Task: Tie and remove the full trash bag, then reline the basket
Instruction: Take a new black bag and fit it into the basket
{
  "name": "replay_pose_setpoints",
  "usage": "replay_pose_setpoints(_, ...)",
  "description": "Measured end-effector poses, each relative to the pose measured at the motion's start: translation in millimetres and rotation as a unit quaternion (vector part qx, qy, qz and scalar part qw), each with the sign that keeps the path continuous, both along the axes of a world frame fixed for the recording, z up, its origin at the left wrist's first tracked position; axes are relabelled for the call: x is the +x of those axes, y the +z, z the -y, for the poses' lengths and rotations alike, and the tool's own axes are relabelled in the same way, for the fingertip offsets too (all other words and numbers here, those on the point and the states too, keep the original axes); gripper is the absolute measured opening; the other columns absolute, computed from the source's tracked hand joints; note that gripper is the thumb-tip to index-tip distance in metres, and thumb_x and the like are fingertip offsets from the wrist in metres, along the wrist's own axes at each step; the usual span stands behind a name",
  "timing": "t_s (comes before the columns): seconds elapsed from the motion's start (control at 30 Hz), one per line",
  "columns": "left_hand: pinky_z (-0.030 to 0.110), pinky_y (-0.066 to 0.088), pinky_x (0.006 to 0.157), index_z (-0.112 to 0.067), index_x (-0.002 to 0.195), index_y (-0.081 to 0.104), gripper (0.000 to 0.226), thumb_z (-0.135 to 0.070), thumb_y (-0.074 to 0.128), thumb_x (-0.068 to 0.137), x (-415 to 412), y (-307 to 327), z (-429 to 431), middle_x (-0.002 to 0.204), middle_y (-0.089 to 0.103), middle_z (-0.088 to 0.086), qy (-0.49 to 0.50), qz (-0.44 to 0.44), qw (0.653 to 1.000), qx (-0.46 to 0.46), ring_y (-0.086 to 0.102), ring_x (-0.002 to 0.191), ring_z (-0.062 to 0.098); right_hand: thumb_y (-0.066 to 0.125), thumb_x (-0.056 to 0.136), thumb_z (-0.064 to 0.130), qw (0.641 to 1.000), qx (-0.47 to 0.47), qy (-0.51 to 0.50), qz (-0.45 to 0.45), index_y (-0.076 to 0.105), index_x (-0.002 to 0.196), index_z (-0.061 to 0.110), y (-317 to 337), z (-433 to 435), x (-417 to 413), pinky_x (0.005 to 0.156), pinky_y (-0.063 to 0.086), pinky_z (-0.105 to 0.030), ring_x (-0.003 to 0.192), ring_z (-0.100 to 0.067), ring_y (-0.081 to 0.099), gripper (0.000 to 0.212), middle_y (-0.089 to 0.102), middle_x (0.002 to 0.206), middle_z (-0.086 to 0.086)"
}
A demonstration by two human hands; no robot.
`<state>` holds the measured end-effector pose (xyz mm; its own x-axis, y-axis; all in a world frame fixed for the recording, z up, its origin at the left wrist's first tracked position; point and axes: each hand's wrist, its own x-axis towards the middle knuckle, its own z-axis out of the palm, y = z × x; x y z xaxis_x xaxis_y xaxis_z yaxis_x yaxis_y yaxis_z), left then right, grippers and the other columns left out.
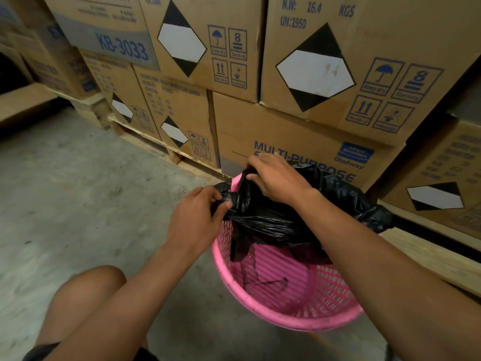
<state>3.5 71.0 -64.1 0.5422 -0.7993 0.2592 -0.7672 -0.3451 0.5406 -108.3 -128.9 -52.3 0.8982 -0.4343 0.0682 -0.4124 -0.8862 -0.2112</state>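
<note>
A pink plastic mesh basket stands on the concrete floor in front of stacked cartons. A black trash bag lies across its far half, draped over the far and right rim, and the pink inside wall shows below it. My left hand pinches the bag's edge at the basket's left rim. My right hand grips a raised fold of the bag at the far rim, fingers curled over the plastic. What is under the bag is hidden.
Brown cartons with blue print and diamond labels are stacked on wooden pallets right behind and to the right of the basket. Bare concrete floor stretches to the left. My left knee is at the lower left.
</note>
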Motion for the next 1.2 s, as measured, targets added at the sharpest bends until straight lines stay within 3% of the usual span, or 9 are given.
replay_pose_setpoints(0.07, 0.037, 0.056, 0.078, -0.021, 0.109, 0.065, 0.040, -0.052, 0.069, 0.084, -0.7, 1.5, -0.3, 0.102, 0.068, -0.001, -0.001, -0.014, 1.000, 0.012, 0.066, 0.090, 0.019, 0.053, 0.099, 0.048, 1.000, -0.003, 0.026, 0.006, 0.056, 0.111, 0.019, 1.8, -4.2, -1.1, 0.094, 0.041, -0.042, 0.107, -0.029, 0.057, 0.032, 0.066, 0.113, -0.006)
replay_pose_setpoints(0.27, 0.040, 0.055, 0.086, -0.025, 0.135, 0.054, 0.067, -0.050, 0.076, 0.076, -2.9, 9.3, -6.5, 0.118, 0.064, 0.002, -0.044, -0.048, 0.994, 0.090, 0.065, 0.103, 0.024, 0.053, 0.086, 0.075, 0.998, -0.014, 0.044, -0.048, 0.056, 0.139, 0.026, 0.5, -2.7, 2.6, 0.105, 0.039, -0.043, 0.124, -0.026, 0.055, 0.072, 0.062, 0.135, -0.002)
replay_pose_setpoints(0.43, 0.039, 0.056, 0.072, -0.023, 0.117, 0.061, 0.043, -0.029, 0.068, 0.076, -1.8, 12.7, -15.6, 0.098, 0.072, 0.000, -0.052, -0.082, 0.985, 0.145, 0.068, 0.092, 0.025, 0.050, 0.097, 0.059, 0.999, 0.037, 0.029, -0.025, 0.068, 0.129, 0.030, 5.2, 0.6, 9.7, 0.098, 0.045, -0.047, 0.119, -0.025, 0.060, 0.046, 0.069, 0.127, 0.002)
replay_pose_setpoints(0.6, 0.034, 0.047, 0.052, -0.019, 0.115, 0.063, 0.045, -0.032, 0.055, 0.073, -6.3, 27.4, -19.3, 0.062, 0.063, 0.003, -0.029, -0.093, 0.980, 0.172, 0.062, 0.062, 0.023, 0.044, 0.101, 0.057, 0.996, 0.077, 0.017, -0.047, 0.066, 0.129, 0.037, 6.5, 6.4, 11.7, 0.106, 0.040, -0.051, 0.126, -0.021, 0.057, 0.041, 0.066, 0.134, 0.008)
replay_pose_setpoints(0.77, 0.030, 0.045, 0.059, -0.019, 0.080, 0.070, 0.040, -0.056, 0.058, 0.075, -8.6, 41.6, -21.3, 0.062, 0.063, -0.003, 0.007, -0.125, 0.967, 0.222, 0.063, 0.069, 0.020, 0.040, 0.100, 0.061, 0.998, 0.017, -0.004, -0.052, 0.059, 0.138, 0.024, 0.5, 6.9, 12.1, 0.099, 0.042, -0.045, 0.118, -0.031, 0.051, 0.056, 0.060, 0.123, -0.008)
replay_pose_setpoints(0.87, 0.038, 0.053, 0.073, -0.022, 0.072, 0.064, 0.061, -0.079, 0.043, 0.076, -12.7, 43.9, -16.5, 0.070, 0.060, -0.003, 0.073, 0.021, 0.983, 0.166, 0.059, 0.080, 0.027, 0.046, 0.097, 0.061, 0.999, -0.031, -0.008, -0.009, 0.058, 0.129, 0.020, 3.5, 2.5, 8.2, 0.094, 0.040, -0.042, 0.116, -0.028, 0.049, 0.054, 0.058, 0.125, -0.006)
replay_pose_setpoints(0.97, 0.032, 0.044, 0.065, -0.018, 0.092, 0.065, 0.042, -0.059, 0.056, 0.087, -16.4, 36.8, 1.5, 0.086, 0.061, 0.002, 0.071, 0.057, 0.994, 0.060, 0.057, 0.079, 0.023, 0.046, 0.099, 0.060, 1.000, -0.021, -0.001, -0.006, 0.058, 0.115, 0.020, 3.8, -1.5, 5.4, 0.089, 0.043, -0.042, 0.109, -0.027, 0.055, 0.045, 0.062, 0.115, -0.004)
replay_pose_setpoints(1.07, 0.032, 0.044, 0.064, -0.017, 0.107, 0.061, 0.026, -0.034, 0.065, 0.087, -18.6, 20.1, 12.6, 0.095, 0.065, 0.004, 0.020, 0.005, 0.997, 0.076, 0.063, 0.084, 0.027, 0.048, 0.098, 0.060, 1.000, -0.011, 0.014, -0.018, 0.058, 0.119, 0.020, 1.4, -3.5, 1.9, 0.094, 0.045, -0.042, 0.111, -0.027, 0.056, 0.046, 0.064, 0.118, -0.004)
replay_pose_setpoints(1.2, 0.031, 0.045, 0.066, -0.018, 0.115, 0.055, 0.043, -0.023, 0.071, 0.075, -19.7, 7.9, 1.7, 0.095, 0.064, 0.005, 0.004, -0.001, 0.991, 0.131, 0.064, 0.088, 0.030, 0.058, 0.097, 0.047, 0.998, -0.028, 0.040, -0.039, 0.051, 0.141, 0.023, -2.7, -0.1, -0.1, 0.112, 0.031, -0.040, 0.126, -0.027, 0.049, 0.050, 0.058, 0.136, -0.003)
